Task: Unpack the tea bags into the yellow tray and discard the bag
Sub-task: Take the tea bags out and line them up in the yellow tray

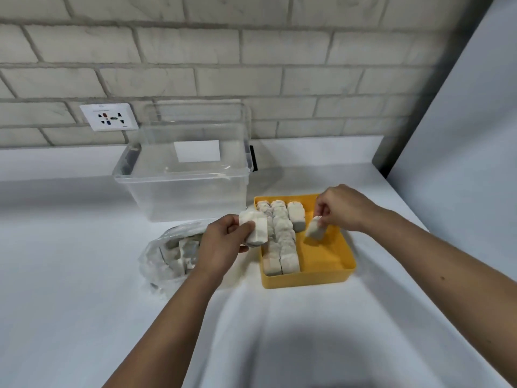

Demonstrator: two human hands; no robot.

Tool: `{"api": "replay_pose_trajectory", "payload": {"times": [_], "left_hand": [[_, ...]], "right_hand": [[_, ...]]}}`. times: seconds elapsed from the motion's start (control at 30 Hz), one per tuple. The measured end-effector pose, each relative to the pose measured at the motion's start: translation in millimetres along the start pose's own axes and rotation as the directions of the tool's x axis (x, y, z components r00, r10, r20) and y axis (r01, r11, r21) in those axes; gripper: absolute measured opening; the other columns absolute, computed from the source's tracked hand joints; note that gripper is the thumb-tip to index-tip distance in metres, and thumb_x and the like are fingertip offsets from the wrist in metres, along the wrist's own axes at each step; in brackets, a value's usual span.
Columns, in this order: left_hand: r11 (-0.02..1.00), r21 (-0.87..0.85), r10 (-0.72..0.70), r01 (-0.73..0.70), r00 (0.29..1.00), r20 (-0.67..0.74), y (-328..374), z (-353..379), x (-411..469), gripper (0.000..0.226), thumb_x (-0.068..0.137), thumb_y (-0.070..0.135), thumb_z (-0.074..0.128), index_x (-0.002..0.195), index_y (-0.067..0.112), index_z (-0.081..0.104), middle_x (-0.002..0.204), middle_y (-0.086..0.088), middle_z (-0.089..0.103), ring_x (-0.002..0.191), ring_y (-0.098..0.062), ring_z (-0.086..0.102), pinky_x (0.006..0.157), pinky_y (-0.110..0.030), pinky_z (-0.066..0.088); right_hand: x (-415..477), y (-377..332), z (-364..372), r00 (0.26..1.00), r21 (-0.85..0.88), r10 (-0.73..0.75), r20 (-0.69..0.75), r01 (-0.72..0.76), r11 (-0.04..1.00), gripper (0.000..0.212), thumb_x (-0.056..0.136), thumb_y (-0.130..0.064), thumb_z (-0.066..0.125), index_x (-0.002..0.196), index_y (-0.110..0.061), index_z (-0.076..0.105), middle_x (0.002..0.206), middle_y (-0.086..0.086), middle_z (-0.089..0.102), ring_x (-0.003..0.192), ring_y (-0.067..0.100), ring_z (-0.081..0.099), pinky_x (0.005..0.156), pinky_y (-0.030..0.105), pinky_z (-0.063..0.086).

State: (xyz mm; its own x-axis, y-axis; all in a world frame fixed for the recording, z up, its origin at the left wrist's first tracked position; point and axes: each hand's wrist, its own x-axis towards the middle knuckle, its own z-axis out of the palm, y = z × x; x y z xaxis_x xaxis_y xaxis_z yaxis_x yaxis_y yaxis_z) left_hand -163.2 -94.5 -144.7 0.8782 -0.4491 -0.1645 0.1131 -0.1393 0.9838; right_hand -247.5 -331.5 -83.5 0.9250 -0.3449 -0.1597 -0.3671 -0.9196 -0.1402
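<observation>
Unpacking is midway: the right hand (pixel 340 210) pinches one tea bag (pixel 314 227) over the yellow tray (pixel 307 278)'s bare right half, while the left hand (pixel 223 242) clamps a small stack (pixel 256 228) at its left rim. Next, lower the bag beside the filled rows (pixel 279 239); the plastic bag (pixel 167 253), left of the tray, looks part full.

Yellow tray (pixel 327 264): matt smooth plastic. Tea bags (pixel 282 236): matt paper. Bag (pixel 156 261): crinkled glossy clear film. Bin (pixel 184 189): clear plastic.
</observation>
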Motion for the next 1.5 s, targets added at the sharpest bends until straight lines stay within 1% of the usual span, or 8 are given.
{"api": "replay_pose_trajectory", "payload": {"times": [0.13,0.4,0.63,0.83,0.9,1.03,1.4,1.5], "left_hand": [[1.0,0.015,-0.025,0.024,0.999,0.024,-4.9,16.6,2.3,0.005,0.091,0.017,0.068,0.09,0.015,0.072,0.086,-0.011,0.075,0.084,-0.025,0.071,0.068,-0.029,0.059],[0.991,0.131,-0.004,-0.004,0.998,0.058,-16.9,22.6,14.8,0.015,0.086,0.028,0.072,0.084,0.013,0.071,0.076,-0.01,0.071,0.075,-0.021,0.068,0.088,-0.054,0.056],[0.993,0.117,-0.027,0.019,0.998,0.065,-15.8,22.1,18.4,0.008,0.09,0.02,0.071,0.089,0.012,0.072,0.09,-0.024,0.071,0.092,-0.039,0.069,0.085,-0.049,0.059],[0.997,0.012,-0.081,0.08,0.995,0.062,-11.1,22.2,14.0,0.011,0.089,0.017,0.072,0.097,0.01,0.074,0.085,-0.004,0.078,0.087,-0.022,0.075,0.074,-0.026,0.061],[0.994,-0.045,-0.1,0.102,0.994,0.051,-9.2,24.2,12.8,0.011,0.088,0.015,0.073,0.097,0.009,0.074,0.086,-0.006,0.078,0.087,-0.023,0.075,0.076,-0.03,0.062],[0.98,-0.149,-0.124,0.134,0.99,0.072,-1.7,32.5,11.3,0.014,0.091,0.011,0.069,0.101,0.001,0.071,0.089,-0.017,0.076,0.079,-0.024,0.075,0.061,-0.026,0.06],[0.951,-0.204,-0.205,0.232,0.968,0.144,2.4,42.7,5.4,0.016,0.093,0.018,0.067,0.096,0.004,0.074,0.084,-0.011,0.076,0.071,-0.019,0.072,0.062,-0.027,0.061],[0.958,-0.172,-0.21,0.228,0.971,0.118,1.6,43.4,7.6,0.015,0.093,0.015,0.067,0.094,0.001,0.073,0.078,-0.011,0.073,0.066,-0.018,0.068,0.062,-0.027,0.061]], "right_hand": [[16.7,11.1,24.8,0.999,0.057,-0.001,0.052,-0.002,0.998,0.01,0.076,-0.021,0.08,0.081,-0.026,0.073,0.087,-0.005,0.07,0.083,0.014,0.064,0.077,0.034,0.055],[52.3,12.7,50.3,0.998,0.137,-0.012,-0.054,0.019,0.99,0.015,0.077,-0.01,0.073,0.085,-0.02,0.067,0.087,-0.002,0.063,0.088,0.018,0.059,0.077,0.035,0.052],[64.2,12.4,67.5,0.992,0.236,-0.008,-0.129,0.038,0.971,0.022,0.077,-0.01,0.073,0.085,-0.023,0.057,0.09,0.002,0.064,0.088,0.019,0.06,0.077,0.038,0.054],[49.5,7.6,63.8,0.957,0.283,-0.02,-0.289,0.105,0.953,0.025,0.078,-0.019,0.078,0.098,-0.016,0.064,0.095,-0.002,0.065,0.084,0.012,0.06,0.075,0.027,0.051],[30.5,-3.0,61.3,0.934,0.517,0.073,-0.351,0.128,0.846,0.016,0.083,-0.027,0.076,0.091,-0.016,0.067,0.083,-0.005,0.066,0.066,0.006,0.061,0.064,0.024,0.052],[-5.8,-31.4,65.0,0.987,0.897,0.127,-0.101,0.035,0.441,0.021,0.079,-0.032,0.079,0.085,-0.014,0.069,0.064,0.0,0.064,0.049,0.015,0.059,0.048,0.028,0.052],[-21.5,-30.8,70.6,0.958,0.996,0.282,-0.057,0.036,0.078,0.012,0.083,-0.01,0.074,0.091,-0.001,0.072,0.063,0.005,0.068,0.047,0.015,0.058,0.047,0.023,0.053],[-19.9,-28.5,69.0,0.957,0.997,0.286,-0.05,0.03,0.073,0.013,0.084,-0.011,0.073,0.092,-0.001,0.07,0.062,0.004,0.066,0.045,0.014,0.057,0.045,0.023,0.05]]}}
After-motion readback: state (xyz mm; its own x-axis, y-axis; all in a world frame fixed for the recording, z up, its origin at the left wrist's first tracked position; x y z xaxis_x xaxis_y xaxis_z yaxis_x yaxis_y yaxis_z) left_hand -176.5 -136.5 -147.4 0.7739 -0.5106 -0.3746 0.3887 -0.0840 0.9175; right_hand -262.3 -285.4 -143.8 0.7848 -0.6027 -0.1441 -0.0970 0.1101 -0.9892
